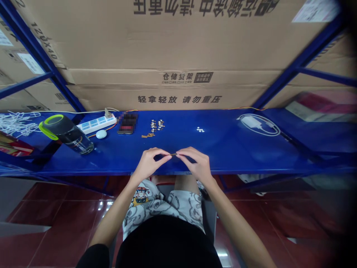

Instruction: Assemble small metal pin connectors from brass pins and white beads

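Observation:
Between my two hands, over the front part of the blue shelf (231,149), is a small dark brownish stick-like piece (173,154). My left hand (149,160) pinches its left end with thumb and forefinger. At the other end, the thumb and forefinger of my right hand (197,163) are closed on it too. Farther back lie several small brown pieces (148,136). Just behind them are several small white-and-metal parts (156,125) in a loose group. To the right is a little cluster of white bits (200,129). The exact kind of these small parts is too small to tell.
A dark bottle (71,134) with a green loop stands at the left, near a white power strip (97,123), a pale oval object (101,134) and a phone (127,123). A coiled white cable with a charger (252,122) lies at the right. Cardboard (173,44) walls the back.

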A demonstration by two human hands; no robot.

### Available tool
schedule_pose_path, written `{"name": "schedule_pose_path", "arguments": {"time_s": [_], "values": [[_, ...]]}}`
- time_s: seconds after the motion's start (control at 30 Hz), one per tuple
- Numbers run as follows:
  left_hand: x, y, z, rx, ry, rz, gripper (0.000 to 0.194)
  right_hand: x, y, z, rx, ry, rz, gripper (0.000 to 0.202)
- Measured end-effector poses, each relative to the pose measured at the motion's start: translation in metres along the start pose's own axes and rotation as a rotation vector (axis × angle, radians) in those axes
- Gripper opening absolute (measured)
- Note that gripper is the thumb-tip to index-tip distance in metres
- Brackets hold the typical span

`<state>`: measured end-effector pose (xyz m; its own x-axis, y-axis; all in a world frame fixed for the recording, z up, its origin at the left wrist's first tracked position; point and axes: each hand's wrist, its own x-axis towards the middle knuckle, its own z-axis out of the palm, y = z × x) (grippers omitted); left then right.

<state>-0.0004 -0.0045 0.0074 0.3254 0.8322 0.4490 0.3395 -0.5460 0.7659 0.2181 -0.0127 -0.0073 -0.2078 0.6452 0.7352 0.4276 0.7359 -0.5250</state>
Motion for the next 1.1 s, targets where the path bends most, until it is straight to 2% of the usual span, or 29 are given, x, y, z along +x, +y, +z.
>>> {"name": "schedule_pose_path", "arguments": {"time_s": [0.1, 0.37, 0.87, 1.1], "values": [[-0.0004, -0.0006, 0.0001, -0.007, 0.01, -0.008, 0.009, 0.0016, 0.0001, -0.0004, 0.001, 0.006, 0.045, 0.016], [-0.0008, -0.0013, 0.0022, 0.077, 0.001, 0.03, 0.01, 0.0011, 0.0001, 0.0011, 0.05, -0.082, 0.127, 0.007], [-0.0012, -0.0033, 0.0027, 0.081, -0.039, 0.065, 0.009, 0.0022, -0.0002, 0.0003, 0.037, -0.096, 0.117, 0.008], [-0.001, -0.0061, 0.0029, 0.082, -0.037, 0.046, 0.011, 0.0007, 0.0008, 0.0025, -0.023, -0.081, 0.032, 0.005]]}}
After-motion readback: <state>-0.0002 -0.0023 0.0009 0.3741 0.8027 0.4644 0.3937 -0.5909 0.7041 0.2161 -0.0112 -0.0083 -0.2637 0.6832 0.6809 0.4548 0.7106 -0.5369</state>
